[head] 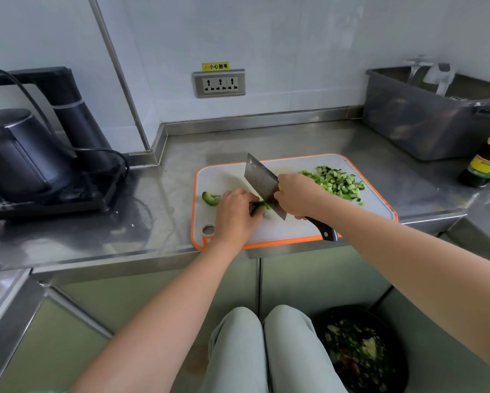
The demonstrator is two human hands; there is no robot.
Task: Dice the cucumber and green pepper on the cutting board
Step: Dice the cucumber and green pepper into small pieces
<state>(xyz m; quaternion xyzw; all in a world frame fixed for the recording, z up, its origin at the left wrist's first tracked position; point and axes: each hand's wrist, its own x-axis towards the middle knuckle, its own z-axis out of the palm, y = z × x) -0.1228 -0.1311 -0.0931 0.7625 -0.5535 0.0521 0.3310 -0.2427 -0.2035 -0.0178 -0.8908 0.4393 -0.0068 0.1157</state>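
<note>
Left hand (235, 214) fingers curl over pepper strips (262, 206) lying left-to-right. Right hand (297, 195) grips the cleaver (262, 182) across them; diced pile (337, 182) lies beyond.

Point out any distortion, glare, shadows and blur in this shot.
Head view: the wide lens bows the counter edges; its steel mirrors the kettle softly, without harsh glare; light is even, with faint shadows beneath the left hand on the green pepper and the right hand gripping the cleaver; the scrap bin at bottom looks smeared.
</note>
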